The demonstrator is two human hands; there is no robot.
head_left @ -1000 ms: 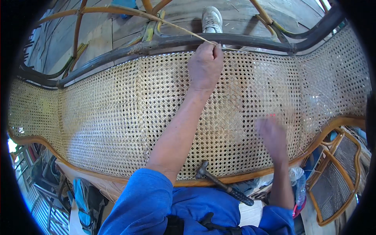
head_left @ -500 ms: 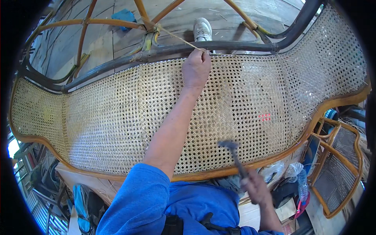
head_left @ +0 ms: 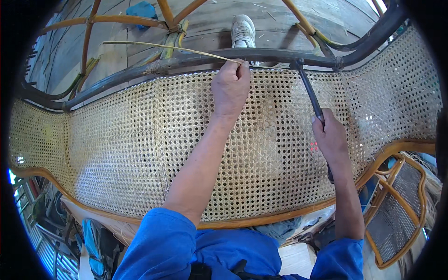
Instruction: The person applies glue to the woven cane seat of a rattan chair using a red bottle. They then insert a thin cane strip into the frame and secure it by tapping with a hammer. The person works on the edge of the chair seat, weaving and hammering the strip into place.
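Observation:
A wide panel of woven cane webbing [head_left: 252, 182] stretches across in front of me, edged at the far side by a dark rattan pole [head_left: 205, 59]. My left hand [head_left: 229, 88] pinches a thin cane strip [head_left: 154, 45] at the panel's far edge. The strip's free end sticks out to the left, over the pole. My right hand [head_left: 332, 137] is closed around the dark handle of a hammer [head_left: 310, 88]. Its head lies by the pole, right of my left hand; I cannot tell if it touches.
Brown rattan poles [head_left: 128, 19] rise beyond the dark pole. A white shoe [head_left: 242, 32] and a blue crumpled item [head_left: 142, 13] are on the plank floor. A smaller rattan-framed piece [head_left: 396, 214] stands at the lower right, a blue-and-black bag [head_left: 95, 247] at the lower left.
My right hand has brought the hammer up from the near edge to the far pole. The strip's free end has swung lower and further left. My left hand stays nearly in place.

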